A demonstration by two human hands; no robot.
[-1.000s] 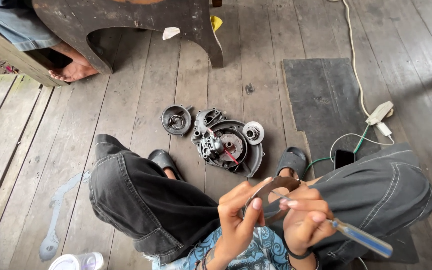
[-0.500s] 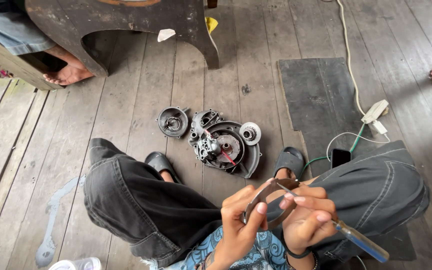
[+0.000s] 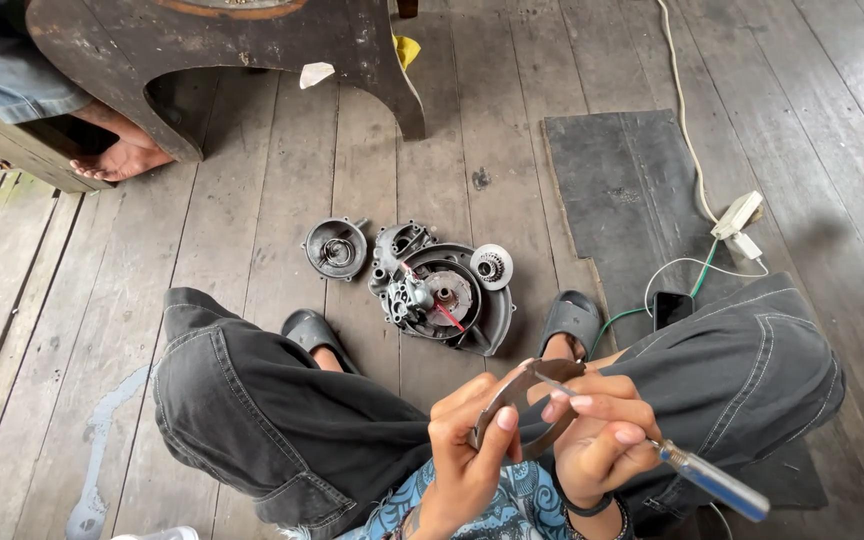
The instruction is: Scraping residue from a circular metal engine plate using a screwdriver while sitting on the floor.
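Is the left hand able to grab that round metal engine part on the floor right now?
Probably not yet. The left hand is full, gripping a curved metal band, with the right hand working a screwdriver against it. The engine part lies uncovered between the feet, so nothing blocks the way itself.

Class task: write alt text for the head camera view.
A squatting person's left hand holds a curved metal part while the right hand works a screwdriver against it, above a dismantled engine casing on a plank floor.
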